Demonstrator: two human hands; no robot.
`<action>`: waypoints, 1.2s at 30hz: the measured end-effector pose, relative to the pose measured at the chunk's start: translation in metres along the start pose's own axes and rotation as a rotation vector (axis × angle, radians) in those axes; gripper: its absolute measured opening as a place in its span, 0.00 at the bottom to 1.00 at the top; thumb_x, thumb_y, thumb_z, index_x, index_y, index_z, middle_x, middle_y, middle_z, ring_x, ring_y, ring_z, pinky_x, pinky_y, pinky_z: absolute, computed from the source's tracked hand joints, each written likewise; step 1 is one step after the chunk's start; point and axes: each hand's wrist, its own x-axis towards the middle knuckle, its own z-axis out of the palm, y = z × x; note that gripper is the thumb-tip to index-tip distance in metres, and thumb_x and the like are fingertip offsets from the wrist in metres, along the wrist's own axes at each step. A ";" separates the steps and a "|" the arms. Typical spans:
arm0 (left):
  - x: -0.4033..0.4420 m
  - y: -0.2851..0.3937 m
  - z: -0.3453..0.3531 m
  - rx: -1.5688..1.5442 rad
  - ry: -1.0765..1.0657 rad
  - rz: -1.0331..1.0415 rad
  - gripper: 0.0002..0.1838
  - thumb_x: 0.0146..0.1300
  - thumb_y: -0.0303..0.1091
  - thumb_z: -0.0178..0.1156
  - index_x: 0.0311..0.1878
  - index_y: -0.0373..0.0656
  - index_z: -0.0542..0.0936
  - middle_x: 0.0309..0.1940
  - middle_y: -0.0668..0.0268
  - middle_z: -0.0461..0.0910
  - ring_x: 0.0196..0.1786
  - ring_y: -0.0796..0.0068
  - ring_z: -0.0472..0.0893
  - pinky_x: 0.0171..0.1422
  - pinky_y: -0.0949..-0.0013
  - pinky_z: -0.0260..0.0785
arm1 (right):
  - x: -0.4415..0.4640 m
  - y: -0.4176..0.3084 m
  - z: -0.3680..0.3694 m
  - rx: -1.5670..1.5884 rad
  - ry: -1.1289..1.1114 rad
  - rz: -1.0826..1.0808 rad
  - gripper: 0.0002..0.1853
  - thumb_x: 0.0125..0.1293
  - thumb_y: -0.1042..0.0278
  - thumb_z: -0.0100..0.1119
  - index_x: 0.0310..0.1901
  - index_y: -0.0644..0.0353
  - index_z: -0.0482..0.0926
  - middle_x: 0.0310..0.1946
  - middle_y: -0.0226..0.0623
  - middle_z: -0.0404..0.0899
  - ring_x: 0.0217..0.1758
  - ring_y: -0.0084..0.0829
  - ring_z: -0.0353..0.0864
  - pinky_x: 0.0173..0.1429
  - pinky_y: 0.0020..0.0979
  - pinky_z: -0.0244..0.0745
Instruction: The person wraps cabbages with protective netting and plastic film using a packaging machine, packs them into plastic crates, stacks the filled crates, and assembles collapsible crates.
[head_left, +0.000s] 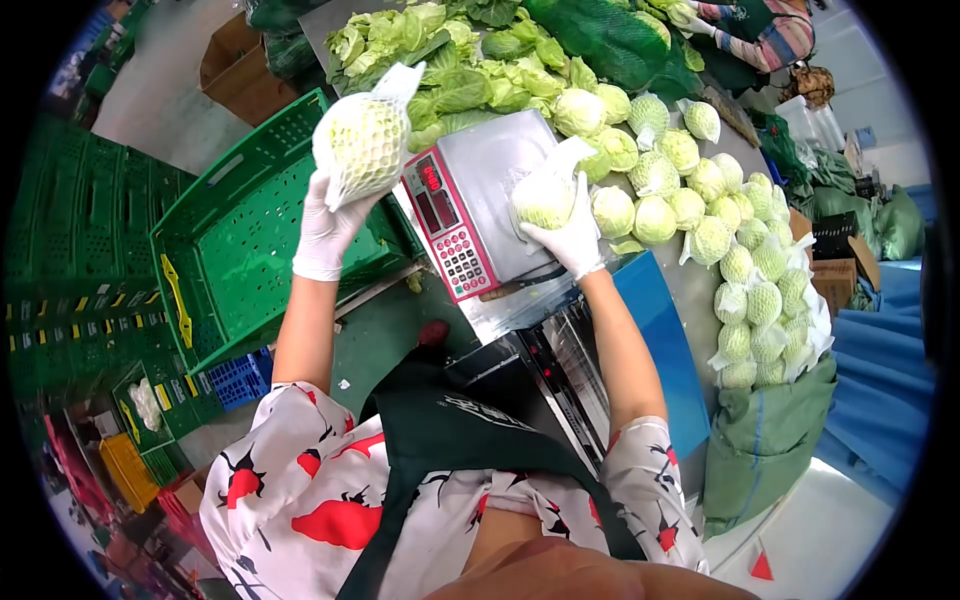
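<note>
Raised over the near end of the green crate, my left hand [328, 225] in a white glove is closed on a cabbage [362, 148] in a white foam net, the net's loose end pointing up. My gloved right hand [573, 235] grips another netted cabbage [546, 203] at the right side of the scale's metal plate [490, 160]; I cannot tell whether this cabbage rests on the plate. The red-framed scale panel [448, 225] with its keypad faces me, its red digits lit.
Bare and netted cabbages [690, 207] cover the table to the right. Loose leaves [480, 85] lie behind the scale. At left stands a large green crate [240, 240], with stacked crates [70, 240] beyond. A black machine [545, 375] is below the scale. Another person's sleeve [765, 40] shows top right.
</note>
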 end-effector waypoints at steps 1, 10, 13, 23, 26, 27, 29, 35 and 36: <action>-0.002 -0.007 0.006 0.021 -0.019 -0.001 0.44 0.59 0.44 0.66 0.74 0.37 0.57 0.69 0.49 0.67 0.70 0.50 0.70 0.76 0.43 0.62 | 0.002 0.006 0.007 -0.162 0.153 -0.090 0.60 0.42 0.54 0.83 0.71 0.74 0.56 0.62 0.55 0.72 0.65 0.43 0.73 0.69 0.39 0.69; -0.027 -0.120 0.086 0.511 -0.199 -0.173 0.41 0.58 0.34 0.70 0.72 0.37 0.61 0.65 0.58 0.72 0.66 0.68 0.73 0.71 0.64 0.67 | -0.098 -0.022 -0.106 0.837 0.144 0.219 0.27 0.60 0.68 0.71 0.59 0.70 0.73 0.50 0.40 0.81 0.53 0.27 0.80 0.58 0.29 0.76; -0.056 -0.188 0.139 0.502 -0.374 -0.264 0.48 0.52 0.30 0.74 0.73 0.36 0.57 0.65 0.55 0.69 0.67 0.65 0.71 0.71 0.64 0.66 | -0.184 -0.013 -0.144 0.679 0.382 0.360 0.34 0.59 0.66 0.73 0.62 0.72 0.67 0.53 0.42 0.79 0.54 0.28 0.79 0.60 0.30 0.75; -0.140 -0.349 0.169 1.382 -0.922 0.071 0.56 0.45 0.47 0.78 0.72 0.34 0.56 0.59 0.43 0.72 0.64 0.46 0.73 0.70 0.55 0.65 | -0.379 0.059 -0.157 0.364 0.771 0.606 0.41 0.56 0.57 0.77 0.65 0.67 0.64 0.55 0.40 0.78 0.57 0.27 0.78 0.62 0.30 0.73; -0.136 -0.348 0.172 1.376 -0.935 0.015 0.55 0.45 0.50 0.77 0.70 0.33 0.58 0.58 0.42 0.73 0.62 0.44 0.73 0.68 0.54 0.66 | -0.378 0.051 -0.159 0.286 0.758 0.625 0.42 0.56 0.57 0.77 0.66 0.67 0.63 0.55 0.41 0.78 0.57 0.28 0.78 0.62 0.31 0.73; -0.131 -0.348 0.169 1.396 -0.955 -0.005 0.55 0.45 0.49 0.77 0.71 0.32 0.58 0.59 0.42 0.72 0.63 0.45 0.73 0.69 0.53 0.66 | -0.377 0.051 -0.161 0.339 0.737 0.580 0.43 0.56 0.57 0.76 0.67 0.67 0.62 0.56 0.41 0.78 0.58 0.28 0.77 0.63 0.31 0.73; -0.123 -0.341 0.170 1.416 -1.006 -0.025 0.54 0.47 0.52 0.76 0.71 0.32 0.60 0.61 0.43 0.72 0.64 0.46 0.73 0.71 0.54 0.63 | -0.380 0.072 -0.161 0.347 0.723 0.476 0.44 0.57 0.58 0.76 0.68 0.67 0.61 0.57 0.41 0.77 0.59 0.28 0.77 0.64 0.31 0.72; -0.101 -0.335 0.171 1.069 -0.977 -0.444 0.44 0.62 0.45 0.69 0.73 0.31 0.61 0.66 0.50 0.72 0.69 0.63 0.71 0.74 0.64 0.61 | -0.386 0.076 -0.163 0.447 0.641 0.381 0.50 0.62 0.57 0.71 0.75 0.69 0.48 0.67 0.46 0.69 0.69 0.31 0.69 0.72 0.31 0.62; -0.101 -0.335 0.170 1.070 -0.924 -0.455 0.44 0.62 0.45 0.69 0.74 0.31 0.60 0.66 0.50 0.72 0.68 0.63 0.71 0.74 0.64 0.61 | -0.387 0.079 -0.161 0.422 0.681 0.395 0.50 0.63 0.56 0.70 0.76 0.69 0.48 0.67 0.47 0.68 0.69 0.32 0.68 0.73 0.30 0.61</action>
